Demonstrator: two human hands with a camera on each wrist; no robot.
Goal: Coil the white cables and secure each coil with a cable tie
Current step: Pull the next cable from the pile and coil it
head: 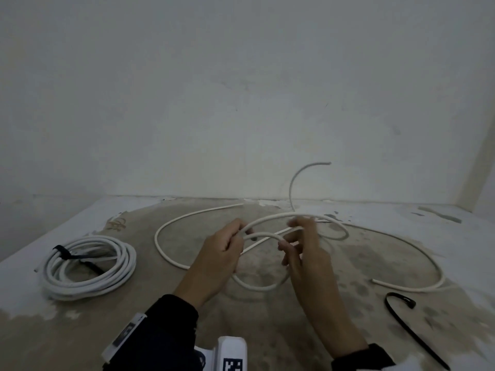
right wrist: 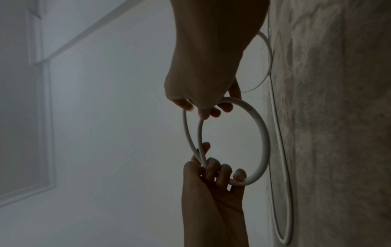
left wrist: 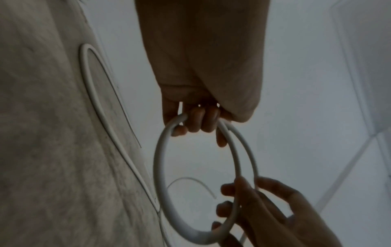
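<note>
Wall [head: 241, 89], pale, plain, rising behind the work surface. Counter [head: 267, 325], stained concrete, patchy grey-brown with white paint at the edges, carrying everything below.

Loose white cable [head: 171, 259]: long single run sprawled over the middle and right of the counter in wide curves; one end [head: 328, 163] lifts off the surface and arcs up before the wall, another end lies near the far edge. Its middle portion is raised off the counter and formed into a small loop [left wrist: 160, 167] of about two turns, held between both hands.

Finished cable coil [head: 88, 266]: white, several turns, lying flat at the left of the counter, well apart from the hands, bound on its left side by a black cable tie [head: 62, 252].

Left hand [head: 219, 250]: fingers curled round the loop's near-left side, gripping both turns. Right hand [head: 302, 247]: fingers bent about the loop's opposite side, thumb and fingertips pinching the strands.

Spare black cable tie [head: 409, 333]: unfastened, hooked at one end, lying on the right of the counter, near the loose cable's end.
</note>
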